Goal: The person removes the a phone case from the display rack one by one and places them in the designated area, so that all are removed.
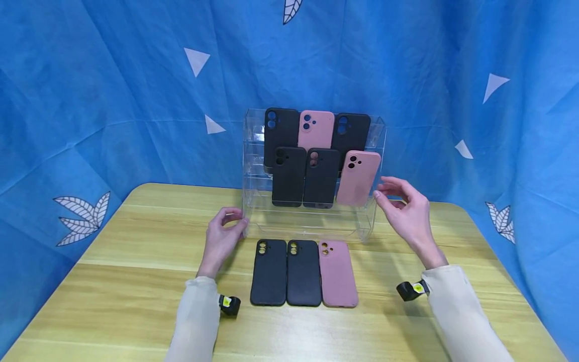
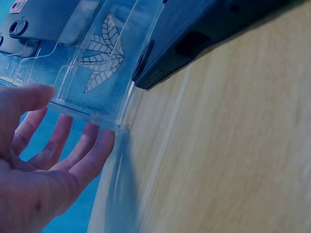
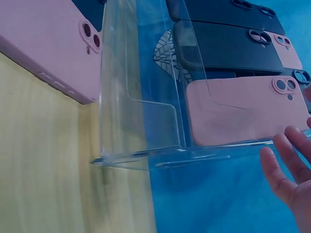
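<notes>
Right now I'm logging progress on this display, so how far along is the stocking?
The clear stand holds six cases: black, pink, black on top, and black, black and a pink case on the middle tier. The right hand hovers open by that pink one; the left hand touches the stand's left edge. The bottom tier looks empty, and three cases lie on the table, likely left to load.

- A blue cloth backdrop (image 1: 113, 90) fills the upper frame and both sides, creased into soft folds.
- White triangles (image 1: 197, 60) and white leaf prints (image 1: 83, 217) are scattered across it.
- A light wooden table (image 1: 135, 281) with rounded corners covers the lower frame.
- The light is even and soft, with faint shadows.
</notes>
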The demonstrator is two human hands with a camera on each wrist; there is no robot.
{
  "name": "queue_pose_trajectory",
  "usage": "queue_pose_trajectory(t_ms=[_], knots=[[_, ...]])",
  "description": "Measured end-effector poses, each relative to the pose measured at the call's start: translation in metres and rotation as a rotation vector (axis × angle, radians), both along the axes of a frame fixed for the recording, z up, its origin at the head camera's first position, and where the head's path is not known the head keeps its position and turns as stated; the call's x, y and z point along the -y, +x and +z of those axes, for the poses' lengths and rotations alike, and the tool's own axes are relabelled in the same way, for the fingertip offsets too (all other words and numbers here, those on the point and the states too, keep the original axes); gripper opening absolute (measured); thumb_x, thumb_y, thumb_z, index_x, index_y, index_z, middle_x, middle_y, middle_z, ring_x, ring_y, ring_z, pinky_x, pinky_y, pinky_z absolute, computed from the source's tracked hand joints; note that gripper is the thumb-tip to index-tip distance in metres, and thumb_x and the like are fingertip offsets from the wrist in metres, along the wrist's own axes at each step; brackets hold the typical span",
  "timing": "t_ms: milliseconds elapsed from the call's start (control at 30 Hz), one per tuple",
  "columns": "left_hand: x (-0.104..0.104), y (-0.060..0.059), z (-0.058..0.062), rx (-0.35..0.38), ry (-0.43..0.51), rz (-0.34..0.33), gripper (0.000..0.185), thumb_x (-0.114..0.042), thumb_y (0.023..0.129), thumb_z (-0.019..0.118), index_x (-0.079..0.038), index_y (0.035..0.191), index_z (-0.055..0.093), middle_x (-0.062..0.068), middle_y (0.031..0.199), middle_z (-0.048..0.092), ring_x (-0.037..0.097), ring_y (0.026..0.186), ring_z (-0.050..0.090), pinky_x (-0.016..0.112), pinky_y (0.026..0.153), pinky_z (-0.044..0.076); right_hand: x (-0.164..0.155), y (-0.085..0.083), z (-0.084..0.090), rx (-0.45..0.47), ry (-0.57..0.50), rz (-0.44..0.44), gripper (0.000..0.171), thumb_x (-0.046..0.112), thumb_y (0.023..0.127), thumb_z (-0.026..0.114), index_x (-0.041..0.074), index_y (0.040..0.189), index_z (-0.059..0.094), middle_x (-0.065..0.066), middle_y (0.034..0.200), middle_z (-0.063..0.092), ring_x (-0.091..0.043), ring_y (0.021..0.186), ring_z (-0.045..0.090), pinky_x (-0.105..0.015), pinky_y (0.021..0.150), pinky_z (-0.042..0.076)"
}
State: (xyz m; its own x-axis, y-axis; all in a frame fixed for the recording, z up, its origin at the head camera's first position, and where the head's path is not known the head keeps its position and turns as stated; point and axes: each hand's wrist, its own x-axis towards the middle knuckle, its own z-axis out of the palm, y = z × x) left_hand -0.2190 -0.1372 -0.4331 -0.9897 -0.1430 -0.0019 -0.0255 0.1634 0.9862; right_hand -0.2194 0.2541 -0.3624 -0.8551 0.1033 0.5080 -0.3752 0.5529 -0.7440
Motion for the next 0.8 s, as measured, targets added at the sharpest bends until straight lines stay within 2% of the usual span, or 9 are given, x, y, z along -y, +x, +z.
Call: queue_pose_trajectory(t_ms=[267, 500, 633, 800], knots=[[0.001, 0.0, 0.0, 0.001, -0.004, -0.002, 0.028, -0.014, 0.097, 0.069, -0.009, 0.123, 0.06, 0.015, 0.13, 0.064, 0.038, 0.109, 0.071, 0.041, 0.086, 0.063, -0.001, -0.015, 0.007, -0.044, -0.012, -0.031, 0.04, 0.016, 0.093, 0.075, 0.009, 0.132, 0.067, -0.016, 0.116, 0.073, 0.011, 0.094, 0.063, -0.006, 0.076, 0.051], [0.001, 0.001, 0.0, -0.002, -0.016, -0.004, 0.028, -0.015, 0.097, 0.069, -0.008, 0.123, 0.06, 0.015, 0.13, 0.064, 0.037, 0.11, 0.071, 0.039, 0.085, 0.063, 0.0, -0.025, 0.015, -0.062, 0.026, -0.055, 0.043, 0.019, 0.093, 0.074, 0.012, 0.135, 0.065, -0.015, 0.113, 0.072, 0.011, 0.094, 0.06, -0.004, 0.074, 0.049], [0.001, 0.001, 0.001, 0.001, -0.013, -0.007, 0.029, -0.017, 0.098, 0.069, -0.008, 0.124, 0.06, 0.015, 0.131, 0.064, 0.036, 0.109, 0.071, 0.037, 0.085, 0.063, 0.0, -0.031, 0.018, -0.056, 0.042, -0.063, 0.044, 0.021, 0.094, 0.074, 0.016, 0.136, 0.065, -0.013, 0.11, 0.071, 0.009, 0.093, 0.06, -0.004, 0.072, 0.049], [0.001, 0.001, 0.001, 0.009, -0.005, -0.007, 0.031, -0.017, 0.097, 0.07, -0.008, 0.125, 0.06, 0.016, 0.132, 0.064, 0.034, 0.107, 0.071, 0.036, 0.084, 0.062, 0.0, -0.039, 0.018, -0.029, 0.075, -0.078, 0.047, 0.024, 0.094, 0.074, 0.017, 0.14, 0.062, -0.011, 0.109, 0.067, 0.012, 0.088, 0.058, -0.005, 0.071, 0.048]])
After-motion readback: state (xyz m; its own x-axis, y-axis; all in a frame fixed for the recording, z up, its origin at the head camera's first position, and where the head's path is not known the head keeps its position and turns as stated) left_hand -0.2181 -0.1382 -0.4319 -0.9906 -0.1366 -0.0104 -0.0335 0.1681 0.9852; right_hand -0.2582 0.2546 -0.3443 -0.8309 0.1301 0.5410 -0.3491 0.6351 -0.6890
